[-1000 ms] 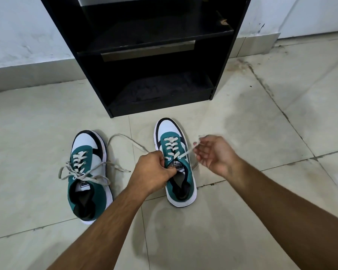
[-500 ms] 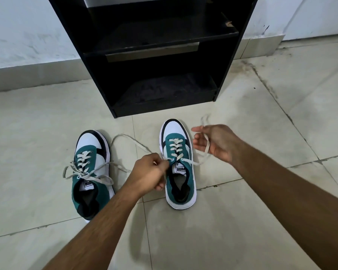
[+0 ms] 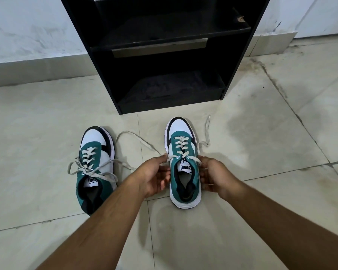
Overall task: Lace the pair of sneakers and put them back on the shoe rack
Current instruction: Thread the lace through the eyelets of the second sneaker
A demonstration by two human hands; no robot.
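Two teal, white and black sneakers stand on the tiled floor, toes toward the rack. The left sneaker (image 3: 95, 168) has its cream lace threaded, with loose ends draped over its sides. On either side of the right sneaker (image 3: 183, 164) are my two hands. My left hand (image 3: 154, 174) pinches the left lace end (image 3: 137, 139) at the top eyelet. My right hand (image 3: 213, 176) pinches the right lace end (image 3: 206, 133) at the opposite eyelet. Both lace ends trail out over the floor.
A black shoe rack (image 3: 164, 55) with two open shelves stands against the white wall, just beyond the sneakers. The floor is pale tile (image 3: 261, 143) with dark grout lines and smudges.
My right hand came down from beside the toe to the right sneaker's top eyelet. The right lace end now lies loose on the floor. My left hand shifted slightly closer to the shoe.
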